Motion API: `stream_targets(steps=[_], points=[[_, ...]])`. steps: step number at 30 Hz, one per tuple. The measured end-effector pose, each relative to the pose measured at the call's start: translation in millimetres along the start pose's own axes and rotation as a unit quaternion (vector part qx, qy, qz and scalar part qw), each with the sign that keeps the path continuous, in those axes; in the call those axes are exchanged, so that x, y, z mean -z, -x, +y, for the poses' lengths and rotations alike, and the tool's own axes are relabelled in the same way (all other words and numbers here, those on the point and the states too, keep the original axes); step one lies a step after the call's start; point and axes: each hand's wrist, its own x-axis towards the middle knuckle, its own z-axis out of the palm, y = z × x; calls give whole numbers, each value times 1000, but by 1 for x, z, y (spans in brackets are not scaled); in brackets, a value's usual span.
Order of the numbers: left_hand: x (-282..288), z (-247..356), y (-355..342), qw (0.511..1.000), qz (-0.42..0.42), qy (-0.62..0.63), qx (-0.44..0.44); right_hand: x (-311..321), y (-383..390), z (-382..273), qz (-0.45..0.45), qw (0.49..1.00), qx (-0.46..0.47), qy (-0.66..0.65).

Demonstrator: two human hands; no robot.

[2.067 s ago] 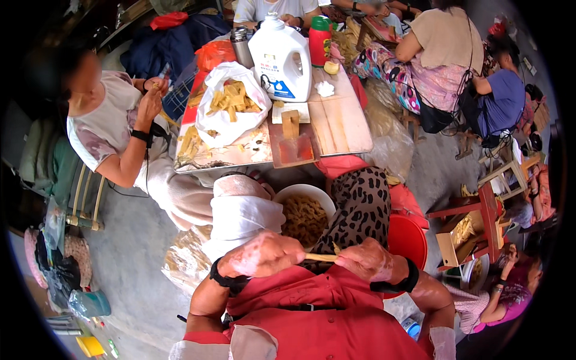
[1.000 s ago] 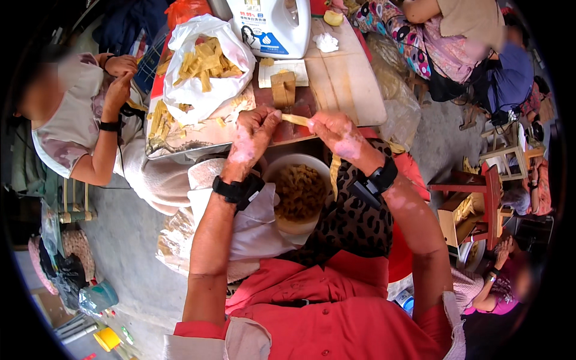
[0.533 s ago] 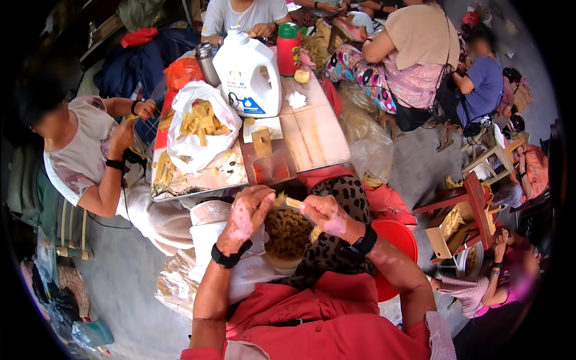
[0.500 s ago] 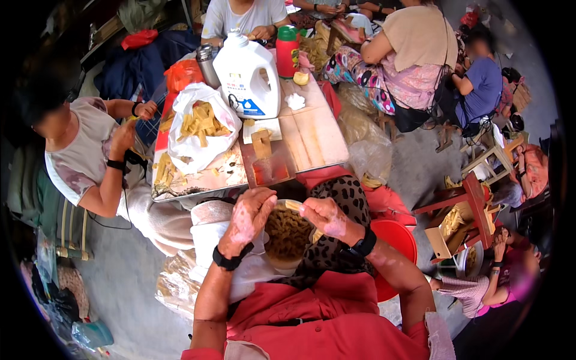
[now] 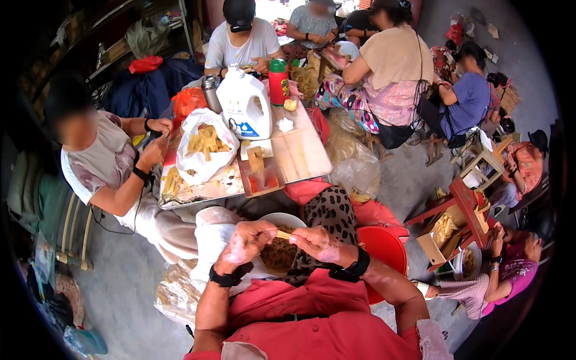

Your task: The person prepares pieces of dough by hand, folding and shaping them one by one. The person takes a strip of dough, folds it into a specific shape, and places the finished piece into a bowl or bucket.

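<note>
A short pale-yellow strip (image 5: 283,234) stretches between my two hands, above a white bowl in my lap. My left hand (image 5: 247,242) pinches its left end, and my right hand (image 5: 322,243) grips the right end with thumb and fingers. Under them, the bowl (image 5: 279,219) holds many curled brownish-yellow pieces and is partly covered by my hands. Just beyond my lap, a small wooden block (image 5: 255,159) stands upright on a reddish board at the table's near edge.
On the table (image 5: 306,159) are a white bag (image 5: 191,171) of yellow strips, a white jug (image 5: 243,105), a steel flask (image 5: 211,93) and a red-green bottle (image 5: 278,84). A red basin (image 5: 384,255) sits by my right leg. Several people sit around, one close at the left.
My hands have come closer together and lower, with the strip now held between both; before, it showed at my right fingers. The view has shifted, showing more of the far side.
</note>
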Motion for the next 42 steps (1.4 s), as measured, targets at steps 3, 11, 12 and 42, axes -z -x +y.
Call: stream_targets(steps=[3,11,12,42], points=[[19,12,7,998,5,-38,43,-2,-1,-2,-11,1000,16,9],[-6,25,6,906,39,-360,-217,-17,-12,10,-12,999,32,6],[-14,24,9,938,7,-301,-172,-16,-12,8,-14,999,34,6],[3,31,6,938,108,327,-43,-31,-40,-18,83,993,53,-71]])
